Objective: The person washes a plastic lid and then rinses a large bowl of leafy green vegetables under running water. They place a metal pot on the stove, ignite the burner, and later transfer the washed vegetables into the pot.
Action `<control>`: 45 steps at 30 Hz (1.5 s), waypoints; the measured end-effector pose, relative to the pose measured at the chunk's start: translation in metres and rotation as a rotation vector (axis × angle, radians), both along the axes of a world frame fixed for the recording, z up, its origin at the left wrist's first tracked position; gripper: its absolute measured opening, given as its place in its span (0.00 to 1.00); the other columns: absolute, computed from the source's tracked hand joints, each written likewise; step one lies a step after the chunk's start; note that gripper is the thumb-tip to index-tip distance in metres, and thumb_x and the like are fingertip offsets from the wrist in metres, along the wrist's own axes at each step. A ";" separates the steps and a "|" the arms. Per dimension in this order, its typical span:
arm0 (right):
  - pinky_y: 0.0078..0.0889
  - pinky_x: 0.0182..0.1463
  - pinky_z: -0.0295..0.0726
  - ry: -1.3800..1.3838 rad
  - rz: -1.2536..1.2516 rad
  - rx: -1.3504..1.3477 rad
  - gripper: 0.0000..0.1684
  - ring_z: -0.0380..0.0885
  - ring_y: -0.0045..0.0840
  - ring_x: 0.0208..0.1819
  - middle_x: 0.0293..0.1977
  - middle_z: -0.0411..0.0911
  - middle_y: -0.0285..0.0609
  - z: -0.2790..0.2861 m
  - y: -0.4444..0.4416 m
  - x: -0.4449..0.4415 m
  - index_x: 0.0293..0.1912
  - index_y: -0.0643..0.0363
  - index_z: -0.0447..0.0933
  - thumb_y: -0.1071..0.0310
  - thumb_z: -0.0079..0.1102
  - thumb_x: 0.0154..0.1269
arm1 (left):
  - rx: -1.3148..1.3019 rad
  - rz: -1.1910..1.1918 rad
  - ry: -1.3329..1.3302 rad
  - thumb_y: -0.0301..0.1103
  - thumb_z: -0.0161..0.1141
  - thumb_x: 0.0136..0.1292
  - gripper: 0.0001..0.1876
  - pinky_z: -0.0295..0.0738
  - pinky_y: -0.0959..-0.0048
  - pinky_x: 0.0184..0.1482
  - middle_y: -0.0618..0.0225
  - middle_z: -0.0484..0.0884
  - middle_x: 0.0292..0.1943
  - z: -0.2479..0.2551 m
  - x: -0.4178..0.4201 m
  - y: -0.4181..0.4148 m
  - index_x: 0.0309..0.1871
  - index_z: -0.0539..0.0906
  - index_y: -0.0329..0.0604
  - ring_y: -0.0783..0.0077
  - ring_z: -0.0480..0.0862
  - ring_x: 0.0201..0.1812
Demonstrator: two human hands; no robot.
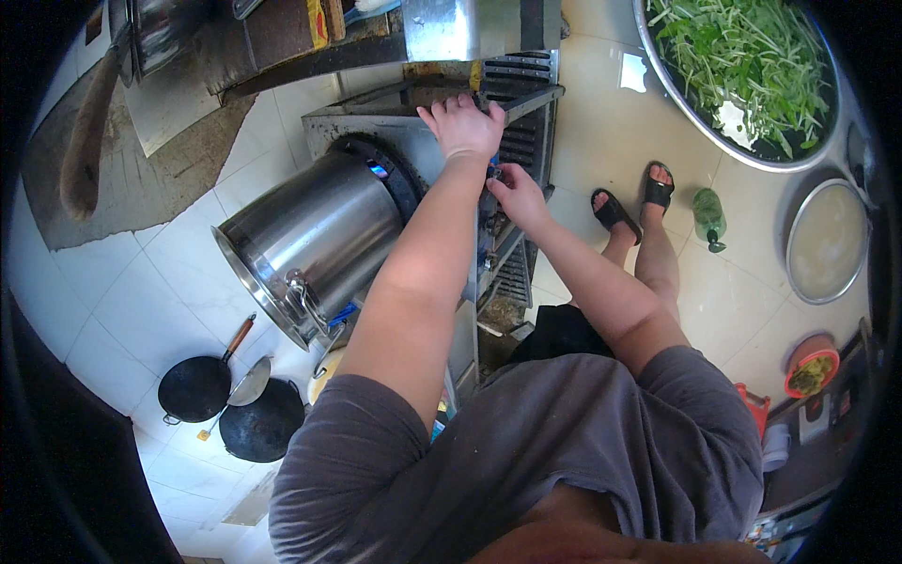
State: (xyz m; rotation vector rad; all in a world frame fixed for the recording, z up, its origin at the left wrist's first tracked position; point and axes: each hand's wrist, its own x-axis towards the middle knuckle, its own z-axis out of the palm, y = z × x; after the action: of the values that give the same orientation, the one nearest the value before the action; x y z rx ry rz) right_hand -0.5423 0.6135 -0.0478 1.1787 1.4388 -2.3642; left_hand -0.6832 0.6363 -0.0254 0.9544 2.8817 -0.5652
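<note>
My left hand lies with fingers spread on the metal gas stove, at its front edge. Just beside its wrist, my right hand pinches a small dark control knob on the stove's front; the fingers partly cover it. A tall stainless steel stockpot stands on a black burner ring to the left of my forearm. A blue flame shows at the pot's base. The pot's side handle faces me, and its inside is hidden.
A wide metal basin of cut leafy greens stands at the upper right. Near my sandalled feet lies a green plastic bottle. A round metal pan is further right. Two black woks and a skimmer hang on the tiled wall.
</note>
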 end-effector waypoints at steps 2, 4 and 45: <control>0.33 0.45 0.75 0.005 -0.008 0.007 0.23 0.77 0.36 0.38 0.39 0.77 0.50 -0.007 -0.005 -0.001 0.49 0.61 0.73 0.60 0.61 0.55 | -0.011 -0.003 0.011 0.52 0.48 0.55 0.28 0.39 0.45 0.69 0.53 0.79 0.49 0.000 0.000 -0.001 0.46 0.80 0.36 0.50 0.69 0.58; 0.34 0.44 0.75 0.061 -0.013 0.098 0.23 0.77 0.36 0.38 0.39 0.77 0.50 -0.009 -0.005 0.000 0.49 0.61 0.73 0.62 0.62 0.54 | -0.117 0.039 -0.037 0.54 0.46 0.56 0.29 0.40 0.45 0.69 0.54 0.78 0.52 0.007 0.000 0.006 0.50 0.80 0.39 0.50 0.68 0.60; 0.34 0.51 0.75 -0.073 -0.060 0.085 0.27 0.77 0.37 0.45 0.44 0.76 0.51 -0.057 0.012 0.041 0.53 0.65 0.70 0.60 0.59 0.57 | -0.094 0.027 -0.042 0.56 0.47 0.57 0.31 0.39 0.43 0.68 0.59 0.74 0.58 0.006 0.003 0.009 0.56 0.77 0.43 0.53 0.63 0.65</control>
State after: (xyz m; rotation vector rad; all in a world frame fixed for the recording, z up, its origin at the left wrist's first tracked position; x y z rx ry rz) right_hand -0.5014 0.6256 -0.1052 1.3321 1.5138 -2.2930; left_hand -0.6800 0.6449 -0.0197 0.9022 2.7985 -0.6640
